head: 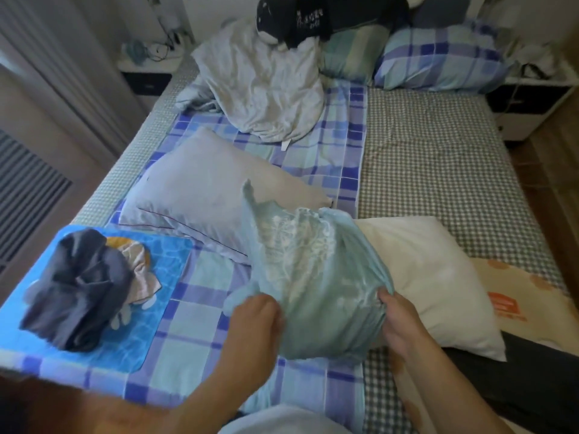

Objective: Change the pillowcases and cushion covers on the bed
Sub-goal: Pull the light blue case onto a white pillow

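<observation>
No text can be read with confidence. The black fabric garment (308,18) heaped on the pillows at the head of the bed carries small white lettering, too blurred to make out. The orange rectangular patch (506,305) on the cream printed cloth (529,289) at the right bed edge bears pale lines of print, likewise illegible.

Checked sheet (438,151) lies open; pillows (203,195) crowd left.
</observation>
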